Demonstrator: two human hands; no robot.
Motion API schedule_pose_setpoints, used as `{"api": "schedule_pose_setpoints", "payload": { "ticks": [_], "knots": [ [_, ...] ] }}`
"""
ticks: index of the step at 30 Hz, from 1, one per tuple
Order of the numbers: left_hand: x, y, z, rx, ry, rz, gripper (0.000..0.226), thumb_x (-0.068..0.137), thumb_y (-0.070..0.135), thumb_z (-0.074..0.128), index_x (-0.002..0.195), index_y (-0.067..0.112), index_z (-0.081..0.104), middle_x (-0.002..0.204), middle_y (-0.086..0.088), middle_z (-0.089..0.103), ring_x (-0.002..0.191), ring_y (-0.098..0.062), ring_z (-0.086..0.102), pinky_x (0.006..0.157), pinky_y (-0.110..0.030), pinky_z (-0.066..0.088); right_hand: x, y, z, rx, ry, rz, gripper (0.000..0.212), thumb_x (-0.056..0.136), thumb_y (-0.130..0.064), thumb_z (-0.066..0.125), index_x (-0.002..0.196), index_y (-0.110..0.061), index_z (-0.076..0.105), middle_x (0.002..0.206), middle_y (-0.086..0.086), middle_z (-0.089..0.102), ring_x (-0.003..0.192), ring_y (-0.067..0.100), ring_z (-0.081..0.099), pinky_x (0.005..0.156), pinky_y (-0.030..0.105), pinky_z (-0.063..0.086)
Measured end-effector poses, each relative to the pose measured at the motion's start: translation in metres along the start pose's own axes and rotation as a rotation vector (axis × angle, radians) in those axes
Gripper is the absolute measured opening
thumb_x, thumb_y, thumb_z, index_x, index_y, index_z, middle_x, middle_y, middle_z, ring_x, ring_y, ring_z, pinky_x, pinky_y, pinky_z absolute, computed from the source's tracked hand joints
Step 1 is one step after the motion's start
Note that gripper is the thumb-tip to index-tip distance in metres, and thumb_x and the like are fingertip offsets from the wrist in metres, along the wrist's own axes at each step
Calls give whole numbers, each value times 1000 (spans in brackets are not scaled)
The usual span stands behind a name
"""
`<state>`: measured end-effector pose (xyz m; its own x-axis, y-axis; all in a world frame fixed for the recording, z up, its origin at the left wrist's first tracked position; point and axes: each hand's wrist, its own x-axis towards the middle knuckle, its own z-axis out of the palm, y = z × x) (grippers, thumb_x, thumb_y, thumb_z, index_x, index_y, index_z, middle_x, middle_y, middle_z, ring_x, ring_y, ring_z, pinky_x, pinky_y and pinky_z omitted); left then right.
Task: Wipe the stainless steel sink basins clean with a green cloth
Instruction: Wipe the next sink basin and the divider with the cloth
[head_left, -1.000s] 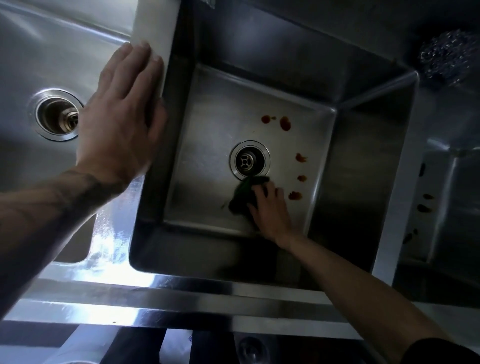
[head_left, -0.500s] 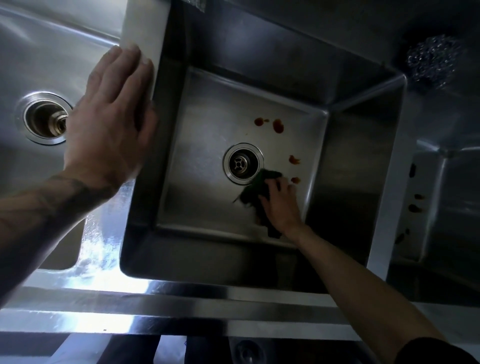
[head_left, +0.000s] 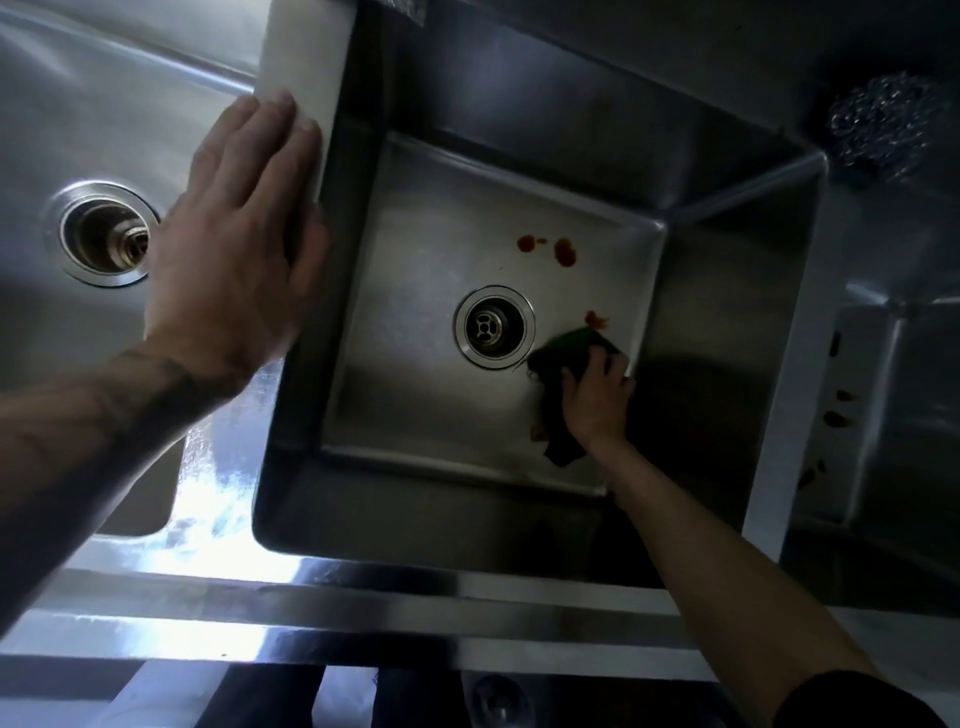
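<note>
Right hand (head_left: 597, 400): fingers curled, pressing green cloth (head_left: 563, 358) on middle basin (head_left: 431, 405) floor, right of drain (head_left: 493, 327).
Left hand (head_left: 234, 249): fingers straight, flat on divider (head_left: 306, 57), upper left.
Red stains (head_left: 563, 252): above cloth.

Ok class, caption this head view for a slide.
Right hand holds green cloth against stained sink basin; left hand rests on the rim.

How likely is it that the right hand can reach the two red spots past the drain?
Probably yes: the right hand holds the green cloth on the same basin floor, close by, with nothing standing between it and the red spots.
</note>
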<state>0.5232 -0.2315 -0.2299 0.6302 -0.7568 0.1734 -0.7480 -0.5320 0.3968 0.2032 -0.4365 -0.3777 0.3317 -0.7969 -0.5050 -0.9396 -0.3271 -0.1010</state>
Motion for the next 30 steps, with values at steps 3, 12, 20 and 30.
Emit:
{"api": "schedule_pose_setpoints", "payload": {
  "ticks": [3, 12, 20, 30],
  "knots": [
    [0, 1, 0, -6, 0, -2, 49, 112, 26, 43, 157, 8, 44, 167, -13, 39, 158, -30, 30, 124, -40, 33, -26, -5, 7, -38, -42, -3, 53, 103, -32, 53, 148, -6, 38, 152, 26, 32, 130, 51, 40, 110, 50, 31],
    [1, -2, 2, -19, 5, 13, 49, 111, 26, 43, 157, 7, 45, 166, -15, 40, 157, -33, 32, 127, -27, 21, 3, 4, -11, 9, -13, 55, 50, 105, -26, 52, 149, -8, 37, 155, 24, 26, 130, 52, 36, 112, 54, 32],
    [0, 0, 0, -25, -1, 14, 50, 111, 26, 43, 156, 6, 45, 166, -15, 40, 156, -34, 31, 126, -37, 29, -38, 20, 3, -67, -149, 20, 52, 106, -21, 49, 152, -7, 28, 156, 26, 20, 132, 53, 33, 112, 55, 32],
    [0, -2, 1, -32, 14, 22, 48, 111, 25, 45, 156, 7, 46, 165, -15, 41, 156, -33, 32, 127, -26, 20, -62, 27, 12, -101, -170, -14, 52, 107, -24, 48, 151, -5, 27, 156, 27, 21, 133, 50, 33, 114, 51, 30]
  ]
}}
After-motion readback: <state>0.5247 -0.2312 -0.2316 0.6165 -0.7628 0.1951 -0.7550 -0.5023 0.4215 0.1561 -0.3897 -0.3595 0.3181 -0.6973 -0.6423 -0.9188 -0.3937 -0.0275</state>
